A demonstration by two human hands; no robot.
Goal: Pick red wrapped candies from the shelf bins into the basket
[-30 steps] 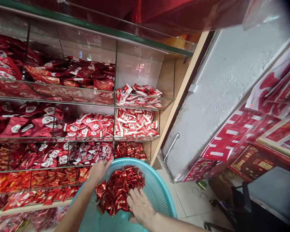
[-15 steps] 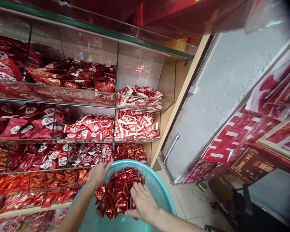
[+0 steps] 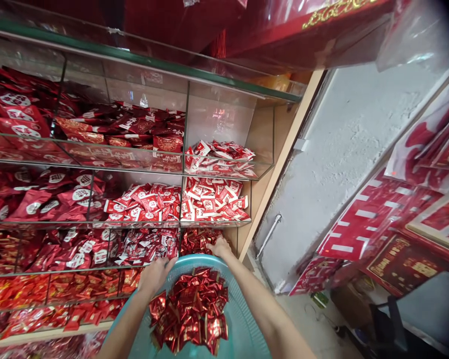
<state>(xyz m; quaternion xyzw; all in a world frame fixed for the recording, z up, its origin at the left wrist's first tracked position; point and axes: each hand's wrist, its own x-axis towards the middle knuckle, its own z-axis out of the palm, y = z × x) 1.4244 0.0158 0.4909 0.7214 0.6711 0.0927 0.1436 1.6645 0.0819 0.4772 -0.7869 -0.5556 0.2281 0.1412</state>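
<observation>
My left hand (image 3: 154, 275) grips the far rim of a teal plastic basket (image 3: 247, 333) held below the glass shelves. A heap of shiny red foil candies (image 3: 192, 308) lies in the basket. My right hand (image 3: 219, 247) reaches over the basket into the lowest right glass compartment, resting on the red foil candies (image 3: 195, 238) stored there. Its fingers point into the pile and I cannot see whether they hold any.
Glass shelf compartments (image 3: 217, 169) hold several kinds of red and white wrapped sweets (image 3: 213, 199). A wooden frame post (image 3: 280, 159) ends the shelving on the right beside a grey wall (image 3: 344, 144). Red packaged decorations (image 3: 396, 219) lean at the right.
My right hand left the candy heap in the basket and moved up and forward into the lowest right compartment. The left hand stayed on the rim. The view tilted slightly down.
</observation>
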